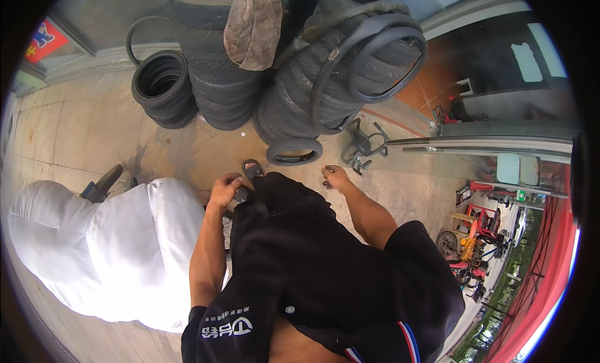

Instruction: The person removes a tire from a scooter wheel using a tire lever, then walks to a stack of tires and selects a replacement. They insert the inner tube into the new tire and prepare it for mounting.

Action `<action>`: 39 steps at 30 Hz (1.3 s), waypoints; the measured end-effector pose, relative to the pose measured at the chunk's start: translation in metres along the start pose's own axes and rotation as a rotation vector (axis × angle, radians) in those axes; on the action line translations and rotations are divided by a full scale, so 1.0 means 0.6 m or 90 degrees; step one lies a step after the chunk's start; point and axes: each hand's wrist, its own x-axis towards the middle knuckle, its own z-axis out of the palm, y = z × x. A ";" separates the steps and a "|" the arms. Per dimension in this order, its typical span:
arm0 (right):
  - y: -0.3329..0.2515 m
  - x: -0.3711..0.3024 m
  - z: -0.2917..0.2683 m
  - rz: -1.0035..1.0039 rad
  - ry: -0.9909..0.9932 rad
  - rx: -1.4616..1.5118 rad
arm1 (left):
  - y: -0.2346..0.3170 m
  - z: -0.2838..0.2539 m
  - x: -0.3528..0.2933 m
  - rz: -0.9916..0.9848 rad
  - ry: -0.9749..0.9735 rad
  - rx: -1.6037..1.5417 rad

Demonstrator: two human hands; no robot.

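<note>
Dark object (243, 194) against curled left hand (227, 190), right hand (336, 177) half-curled; both grips unclear.

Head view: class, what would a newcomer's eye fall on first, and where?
Probably the glossy white cover, bulging across the lower left. Next come stacked black tyres at top centre, with a brownish cloth hanging on one stack. The person's left hand and right hand show apart near the middle.

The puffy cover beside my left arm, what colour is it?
Silvery white: the puffy cover shows best in the head view.
</note>
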 end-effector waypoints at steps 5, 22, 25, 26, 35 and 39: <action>0.033 -0.003 -0.003 0.036 -0.016 0.008 | -0.021 -0.004 0.020 0.002 -0.016 -0.027; -0.251 0.119 0.107 -0.109 -0.120 -0.071 | 0.044 -0.127 0.123 -0.020 0.114 -0.118; -0.381 0.162 0.193 -0.169 -0.178 -0.170 | 0.061 -0.187 0.152 -0.089 0.188 -0.197; -0.419 0.172 0.224 -0.185 -0.203 -0.209 | 0.063 -0.206 0.162 -0.066 0.203 -0.245; -0.680 0.278 0.520 -0.341 -0.305 -0.453 | 0.027 -0.310 0.289 -0.077 0.400 -0.724; -0.728 0.317 0.641 -0.416 -0.276 -0.526 | 0.000 -0.321 0.347 -0.112 0.385 -0.842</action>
